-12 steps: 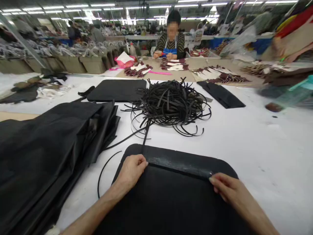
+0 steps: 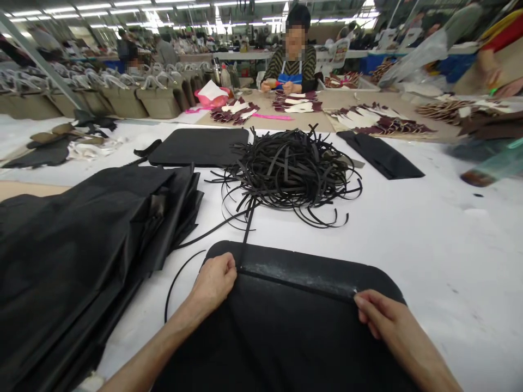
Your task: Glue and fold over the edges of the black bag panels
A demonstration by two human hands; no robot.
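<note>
Before me lies a black panel (image 2: 339,268) with rounded corners, its top band marked by a whitish smear. Over it spreads a black sheet (image 2: 294,332), whose upper edge runs straight across the panel below that band. My left hand (image 2: 216,279) is closed in a pinch on the left end of this edge. At the right end, my right hand (image 2: 382,313) pinches the edge between thumb and fingers. A thin black strip (image 2: 248,226) runs from the far pile onto the panel beside my left hand.
A tangled pile of black strips (image 2: 290,169) sits beyond the panel. Folded black sheets (image 2: 81,228) lie at the left. Farther back are another black panel (image 2: 200,147), a folded black piece (image 2: 379,155) and a green transparent container (image 2: 490,166). A co-worker (image 2: 294,60) sits opposite.
My left hand has slid a little to the left along the sheet's edge. My right hand keeps its place on the right end. The camera view has shifted slightly.
</note>
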